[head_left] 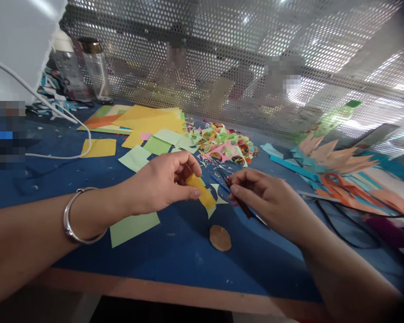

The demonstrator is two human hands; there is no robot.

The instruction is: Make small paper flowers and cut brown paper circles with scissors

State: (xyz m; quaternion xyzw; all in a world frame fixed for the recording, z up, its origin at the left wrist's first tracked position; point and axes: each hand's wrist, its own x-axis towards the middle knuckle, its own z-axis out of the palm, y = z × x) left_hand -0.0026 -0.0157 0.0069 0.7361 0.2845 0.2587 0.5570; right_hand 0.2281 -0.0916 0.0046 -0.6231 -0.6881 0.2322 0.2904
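Note:
My left hand (168,181), with a silver bangle at its wrist, is closed on a small yellow piece of paper (202,190) between thumb and fingers. Pale green paper scraps (218,194) lie just beyond it. My right hand (261,193) has thumb and fingers pinched around a dark, slim pointed tool (244,207) whose exact kind I cannot make out. Beside that tool, partly under the hand, lies a thin blue pen-like stick (222,185). A brown oval disc (220,238) rests on the blue tabletop, nearer me and between the hands.
Light green sheets (134,229) and yellow sheets (150,119) lie left and behind. A heap of coloured scraps (227,143) sits at the back. Folded orange and blue paper pieces (333,157) and dark cables are on the right. Bottles (96,67) stand before a perforated metal panel (205,58).

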